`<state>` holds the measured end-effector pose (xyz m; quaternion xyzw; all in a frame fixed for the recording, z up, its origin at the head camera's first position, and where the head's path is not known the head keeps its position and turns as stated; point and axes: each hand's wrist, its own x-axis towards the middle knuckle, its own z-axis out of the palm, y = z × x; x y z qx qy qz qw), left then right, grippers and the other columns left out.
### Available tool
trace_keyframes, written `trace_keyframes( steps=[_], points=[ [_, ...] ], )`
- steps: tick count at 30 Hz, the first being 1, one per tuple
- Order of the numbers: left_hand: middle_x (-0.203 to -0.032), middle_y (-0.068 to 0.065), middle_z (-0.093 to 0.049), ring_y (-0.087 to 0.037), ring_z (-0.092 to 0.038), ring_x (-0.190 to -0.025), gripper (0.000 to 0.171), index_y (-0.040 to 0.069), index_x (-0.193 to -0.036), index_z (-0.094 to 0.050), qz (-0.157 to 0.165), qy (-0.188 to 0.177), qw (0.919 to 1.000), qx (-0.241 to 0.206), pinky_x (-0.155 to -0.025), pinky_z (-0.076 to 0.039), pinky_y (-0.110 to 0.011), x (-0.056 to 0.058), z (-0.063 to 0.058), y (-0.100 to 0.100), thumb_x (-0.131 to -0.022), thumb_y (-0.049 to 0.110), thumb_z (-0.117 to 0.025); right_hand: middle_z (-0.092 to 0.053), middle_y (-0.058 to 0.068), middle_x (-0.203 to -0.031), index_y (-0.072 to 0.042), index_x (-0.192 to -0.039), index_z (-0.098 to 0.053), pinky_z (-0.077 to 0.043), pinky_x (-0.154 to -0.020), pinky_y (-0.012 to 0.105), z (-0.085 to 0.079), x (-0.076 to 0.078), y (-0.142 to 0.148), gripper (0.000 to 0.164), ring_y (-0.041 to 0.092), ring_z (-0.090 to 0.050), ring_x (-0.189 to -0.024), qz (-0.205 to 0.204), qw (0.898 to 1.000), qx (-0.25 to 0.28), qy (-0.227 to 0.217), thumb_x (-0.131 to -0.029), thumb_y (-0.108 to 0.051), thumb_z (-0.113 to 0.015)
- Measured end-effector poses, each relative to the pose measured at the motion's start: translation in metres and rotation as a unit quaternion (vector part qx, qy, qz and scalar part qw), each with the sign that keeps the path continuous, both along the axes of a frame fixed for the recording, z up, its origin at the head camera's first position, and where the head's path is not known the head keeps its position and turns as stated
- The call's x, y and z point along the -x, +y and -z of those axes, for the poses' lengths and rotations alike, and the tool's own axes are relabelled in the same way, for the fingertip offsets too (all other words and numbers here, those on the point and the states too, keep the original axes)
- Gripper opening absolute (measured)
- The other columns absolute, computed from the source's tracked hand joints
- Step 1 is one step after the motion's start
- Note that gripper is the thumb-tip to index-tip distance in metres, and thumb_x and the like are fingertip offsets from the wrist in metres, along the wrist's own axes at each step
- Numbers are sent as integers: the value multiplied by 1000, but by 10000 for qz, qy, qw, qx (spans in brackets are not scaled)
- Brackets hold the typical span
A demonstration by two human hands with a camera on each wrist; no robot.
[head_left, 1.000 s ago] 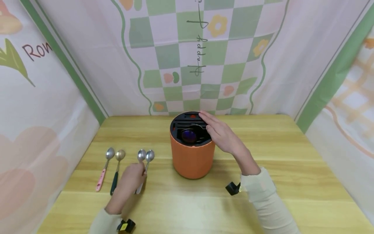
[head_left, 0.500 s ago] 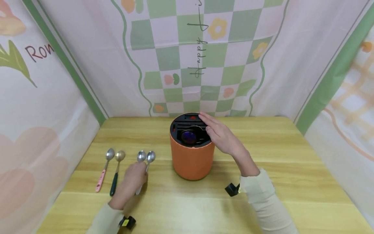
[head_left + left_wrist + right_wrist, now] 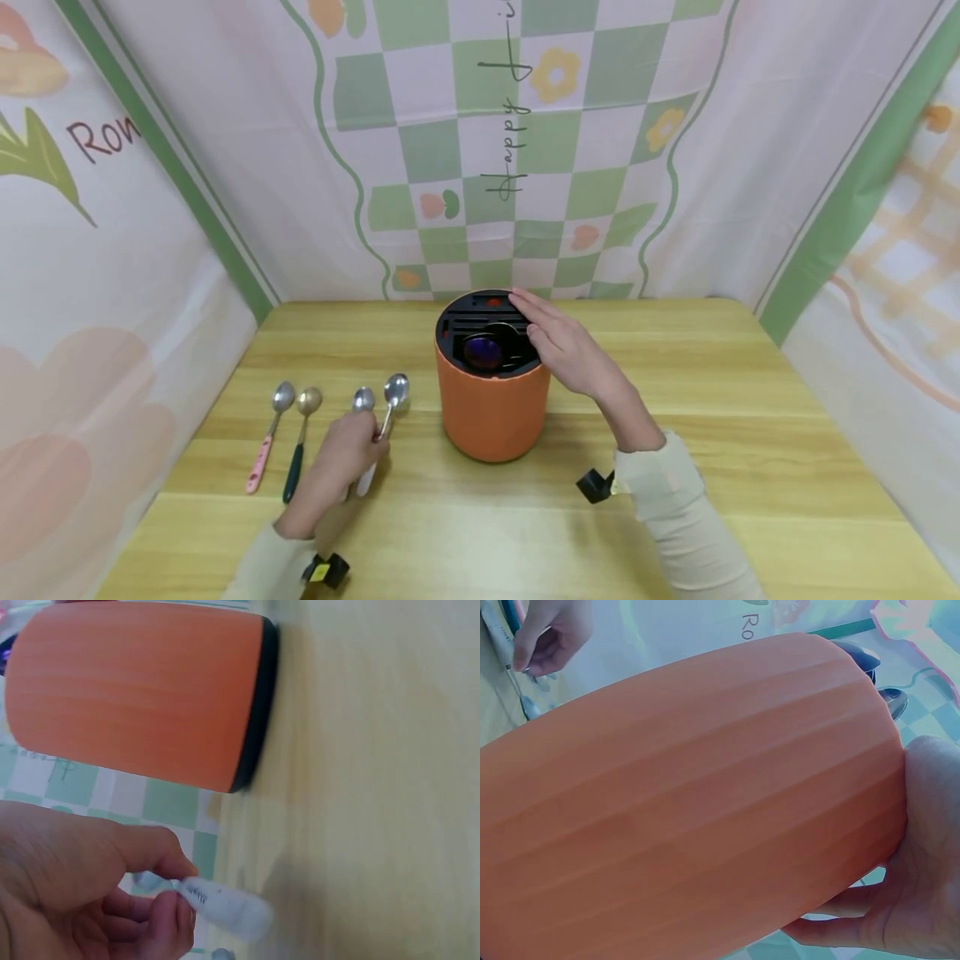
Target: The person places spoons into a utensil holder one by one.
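Two hands busy, left hand [image 3: 82,889] pinching white spoon handle [image 3: 225,907], right hand [image 3: 570,350] flat on holder [image 3: 491,408].

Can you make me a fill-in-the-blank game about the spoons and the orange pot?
1. The left hand pinches a spoon with a ____ handle.
2. The right hand rests on top of the ____ holder.
3. The spoon with the pink handle lies flat on the ____.
4. The spoon with the dark green handle lies right next to the ____-handled spoon.

Missing words: white; orange; table; pink
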<state>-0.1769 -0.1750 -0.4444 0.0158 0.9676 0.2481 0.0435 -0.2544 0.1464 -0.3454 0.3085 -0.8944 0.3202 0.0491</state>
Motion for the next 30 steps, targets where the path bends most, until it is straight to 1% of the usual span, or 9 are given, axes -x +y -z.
trace_keyframes(
  steps=[4,7,11,15,22,25,28,30],
  points=[
    [-67,-1,-58,-13,-52,-56,11,9,-78,-61,47,129,9997,-212,-46,-43,-21,0,-4,3,-84,7,-70,-25,11,-165,-5,-156,-32,-24,-122,53,-1,0,0,51,32,-24,-152,-15,10000,-17,-3,-106,-16,-30],
    [-71,-1,-57,-13,-51,-61,10,9,-82,-60,87,247,9988,-424,-49,-44,-21,0,-9,5,-84,8,-70,-25,11,-165,-5,-156,-32,-25,-122,53,-1,-1,0,51,32,-25,-152,-24,10000,-22,-3,-106,-16,-30],
    [-70,1,-57,-11,-51,-61,11,11,-81,-60,302,581,9960,-612,-51,-43,-20,-2,-17,9,-82,8,-71,-25,10,-165,-5,-156,-32,-25,-122,53,-1,-1,-1,51,31,-25,-152,-14,10000,-19,-17,-106,-17,-30],
    [-71,4,-60,-8,-53,-63,10,11,-81,-62,484,939,9917,-728,-54,-47,-18,-4,-26,12,-81,8,-72,-25,10,-165,-6,-156,-31,-24,-122,53,-1,-1,0,51,32,-24,-152,18,10000,-41,-19,-106,-17,-29],
    [-75,1,-66,-6,-59,-69,3,7,-86,-69,653,1407,9823,-1051,-63,-53,-15,-7,-38,17,-86,8,-72,-25,11,-165,-5,-156,-31,-24,-122,53,-1,-2,1,51,32,-24,-152,-3,10000,-43,-6,-106,-17,-29],
    [-77,0,-67,-7,-61,-71,6,5,-91,-71,647,1553,9776,-1264,-64,-55,-16,-9,-44,19,-88,10,-72,-25,11,-165,-5,-156,-31,-24,-122,53,-1,-2,1,51,33,-25,-152,-9,10000,-32,7,-106,-17,-30],
    [-80,0,-68,-9,-63,-73,9,5,-96,-71,653,1789,9712,-1432,-63,-55,-15,-10,-50,21,-89,11,-72,-25,11,-165,-5,-156,-31,-24,-122,53,-1,-2,1,51,32,-24,-152,-20,10000,-26,3,-106,-16,-30],
    [-81,0,-68,-10,-64,-74,8,6,-95,-71,675,2019,9651,-1525,-61,-55,-15,-10,-56,23,-90,12,-72,-25,11,-165,-5,-156,-31,-24,-122,53,-1,-2,1,51,32,-24,-152,-26,10000,-19,2,-106,-17,-30]
  ],
)
